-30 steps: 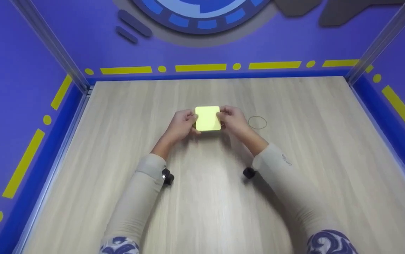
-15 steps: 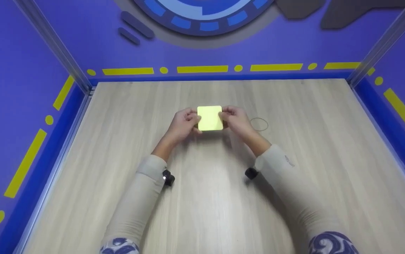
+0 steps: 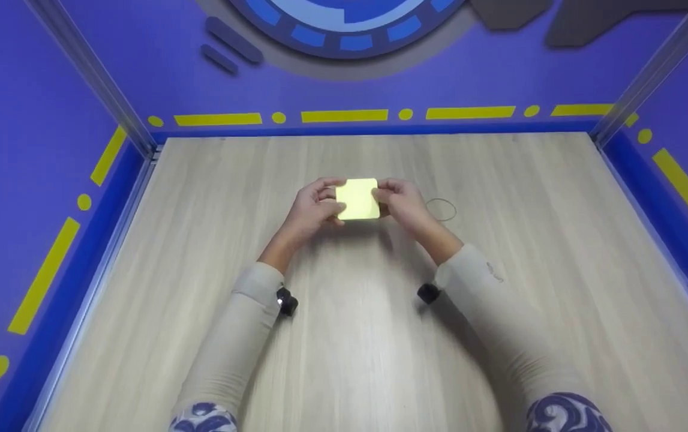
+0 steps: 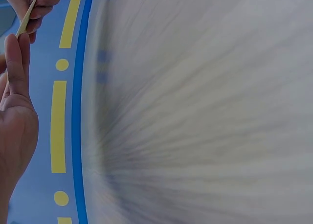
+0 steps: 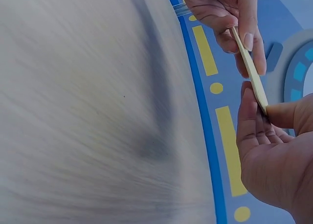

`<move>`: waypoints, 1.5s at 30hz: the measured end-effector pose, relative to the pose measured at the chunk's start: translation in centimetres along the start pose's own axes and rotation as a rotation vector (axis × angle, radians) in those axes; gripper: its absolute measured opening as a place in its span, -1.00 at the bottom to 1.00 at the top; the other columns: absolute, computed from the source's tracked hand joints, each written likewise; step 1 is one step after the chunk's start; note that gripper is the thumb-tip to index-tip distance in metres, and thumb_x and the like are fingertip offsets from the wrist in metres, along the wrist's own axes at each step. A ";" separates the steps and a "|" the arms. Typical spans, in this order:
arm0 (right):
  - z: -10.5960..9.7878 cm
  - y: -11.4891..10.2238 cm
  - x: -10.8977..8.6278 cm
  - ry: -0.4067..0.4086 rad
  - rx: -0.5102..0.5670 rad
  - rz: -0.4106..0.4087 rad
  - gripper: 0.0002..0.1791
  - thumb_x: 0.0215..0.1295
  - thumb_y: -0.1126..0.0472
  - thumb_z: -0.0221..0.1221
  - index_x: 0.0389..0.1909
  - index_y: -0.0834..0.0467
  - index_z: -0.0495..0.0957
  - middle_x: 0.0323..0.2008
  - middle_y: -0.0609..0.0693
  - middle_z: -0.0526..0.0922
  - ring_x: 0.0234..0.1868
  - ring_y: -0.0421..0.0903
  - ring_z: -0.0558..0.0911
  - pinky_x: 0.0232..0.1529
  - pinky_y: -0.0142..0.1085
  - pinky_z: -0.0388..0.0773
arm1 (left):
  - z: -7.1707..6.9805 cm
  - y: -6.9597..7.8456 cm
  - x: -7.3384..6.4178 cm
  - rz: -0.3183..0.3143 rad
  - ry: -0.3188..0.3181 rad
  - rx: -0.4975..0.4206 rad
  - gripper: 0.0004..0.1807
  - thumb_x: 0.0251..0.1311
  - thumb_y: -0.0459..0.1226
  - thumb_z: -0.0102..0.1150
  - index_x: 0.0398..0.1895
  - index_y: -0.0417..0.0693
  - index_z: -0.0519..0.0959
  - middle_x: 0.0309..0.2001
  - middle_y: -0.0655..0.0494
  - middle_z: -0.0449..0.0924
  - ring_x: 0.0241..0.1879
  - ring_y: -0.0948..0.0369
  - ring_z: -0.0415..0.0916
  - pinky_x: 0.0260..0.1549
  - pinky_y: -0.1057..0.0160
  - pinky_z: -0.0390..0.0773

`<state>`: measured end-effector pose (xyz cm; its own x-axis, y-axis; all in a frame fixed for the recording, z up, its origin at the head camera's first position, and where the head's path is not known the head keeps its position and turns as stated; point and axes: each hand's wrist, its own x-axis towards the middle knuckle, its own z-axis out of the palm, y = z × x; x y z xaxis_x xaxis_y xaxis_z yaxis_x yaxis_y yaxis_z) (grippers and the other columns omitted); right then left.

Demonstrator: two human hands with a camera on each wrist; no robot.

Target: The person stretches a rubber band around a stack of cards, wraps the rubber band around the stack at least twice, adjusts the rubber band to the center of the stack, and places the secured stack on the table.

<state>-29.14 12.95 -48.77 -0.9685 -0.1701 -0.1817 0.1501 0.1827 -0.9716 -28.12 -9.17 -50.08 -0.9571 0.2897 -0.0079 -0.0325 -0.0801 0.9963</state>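
1. Both hands are at work on one piece here: a thin pale-yellow square pad [image 3: 358, 199] with rounded corners, up off the wooden tabletop [image 3: 344, 342] and toward its far half.
2. The left hand [image 3: 312, 207] has a narrow grip on the pad's left edge, thumb flat on the bright face near the lower corner, a finger stretched up to the top corner.
3. Over on the other side, the right hand [image 3: 403, 201] pinches the right edge, thumb on the face toward the upper part, fingers tucked behind.
4. From the right wrist, the pad shows edge-on as a slim slab, one end between each hand's thumb and fingers.
5. The left wrist catches that same thin edge at the top corner of its view, both hands on it.
6. Just beyond the right wrist, a thin round band [image 3: 441, 198] lies on the tabletop, apart from the pad.
7. Light sleeves [image 3: 227, 342] run up both forearms, and a small black device [image 3: 287, 302] sits at the left cuff, another at the right.
8. Behind it all, a purple-blue wall [image 3: 140, 72] with yellow dashes and dots.
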 end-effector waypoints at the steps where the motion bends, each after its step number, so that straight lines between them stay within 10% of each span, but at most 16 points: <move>1: -0.1 -0.1 -0.1 -0.004 0.005 -0.002 -0.67 0.45 0.15 0.09 0.10 0.24 0.54 -0.18 0.10 0.68 -0.29 -0.06 0.69 -0.22 -0.26 0.70 | 0.0 0.0 0.0 0.001 0.001 -0.002 -0.48 0.20 -0.49 0.19 0.25 -0.05 0.48 -0.14 -0.03 0.61 -0.40 0.20 0.58 -0.45 0.27 0.69; 11: -4.2 -0.4 -1.3 0.050 -0.145 -0.100 -0.57 0.44 -0.02 0.14 0.22 0.08 0.51 -0.06 0.18 0.69 -0.08 0.06 0.69 -0.08 -0.19 0.68 | -0.9 0.3 0.1 0.020 0.075 0.011 -0.48 0.15 -0.55 0.16 0.21 -0.09 0.50 -0.19 -0.07 0.60 -0.42 0.19 0.58 -0.53 0.33 0.67; 29: -14.2 4.5 -2.8 0.228 -0.268 -0.028 -0.54 0.40 0.10 0.19 0.26 0.18 0.49 -0.07 0.18 0.66 -0.23 0.07 0.71 -0.30 -0.21 0.72 | -2.5 0.0 -0.7 0.008 0.126 0.046 -0.44 0.10 -0.58 0.09 0.20 -0.05 0.53 -0.22 -0.05 0.59 -0.40 0.17 0.55 -0.49 0.23 0.70; 37: -15.6 5.9 -2.1 0.278 -0.487 0.076 -0.58 0.40 0.03 0.17 0.20 0.12 0.56 0.07 0.15 0.60 -0.01 -0.05 0.52 -0.15 -0.39 0.46 | -2.8 0.2 -0.5 0.003 0.127 0.023 -0.43 0.11 -0.59 0.08 0.23 -0.09 0.50 -0.21 -0.07 0.61 -0.41 0.16 0.56 -0.52 0.33 0.67; 45: -14.2 6.1 -1.2 0.245 -0.611 0.075 -0.63 0.33 0.12 0.21 0.06 0.26 0.59 0.02 0.23 0.62 0.03 0.08 0.56 0.03 -0.13 0.53 | -2.5 1.1 -1.2 -0.017 0.118 0.006 -0.44 0.11 -0.61 0.07 0.22 -0.15 0.49 -0.24 -0.09 0.57 -0.42 0.16 0.54 -0.51 0.30 0.67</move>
<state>-29.88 27.99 -52.33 -0.9878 0.0760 -0.1357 0.1489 0.7142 -0.6839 -27.68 -11.98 -49.20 -0.9837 0.1767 -0.0344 -0.0476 -0.0706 0.9964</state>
